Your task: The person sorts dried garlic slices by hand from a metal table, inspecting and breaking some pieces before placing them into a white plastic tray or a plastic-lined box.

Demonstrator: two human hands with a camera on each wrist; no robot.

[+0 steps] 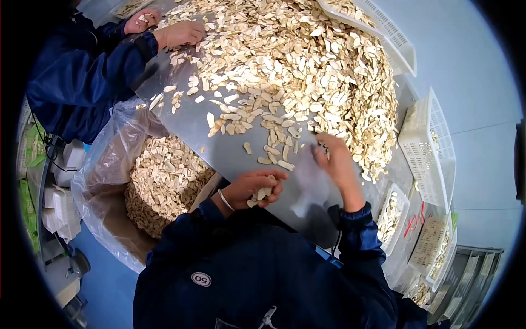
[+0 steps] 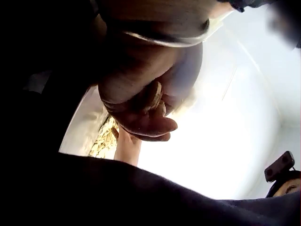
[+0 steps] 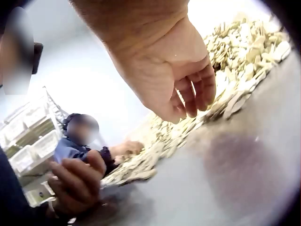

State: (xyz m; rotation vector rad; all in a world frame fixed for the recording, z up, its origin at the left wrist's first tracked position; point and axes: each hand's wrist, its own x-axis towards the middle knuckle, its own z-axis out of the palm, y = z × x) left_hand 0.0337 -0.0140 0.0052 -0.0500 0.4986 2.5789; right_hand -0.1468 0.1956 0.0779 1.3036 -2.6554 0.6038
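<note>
While the left hand (image 1: 247, 189) curls around several slices (image 1: 264, 193), the right hand (image 1: 338, 162), relaxed with fingers loosely bent, hangs beside the near edge of the slice pile (image 1: 318, 71) on the table (image 1: 223, 154).

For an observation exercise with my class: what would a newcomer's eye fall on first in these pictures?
The great heap of pale slices catches the eye first, spread across the far part of the grey table. To the wearer's left, a clear plastic liner holds more slices. Nearer the middle, the left hand holds a few slices, and the right hand is at the heap's near edge.
</note>
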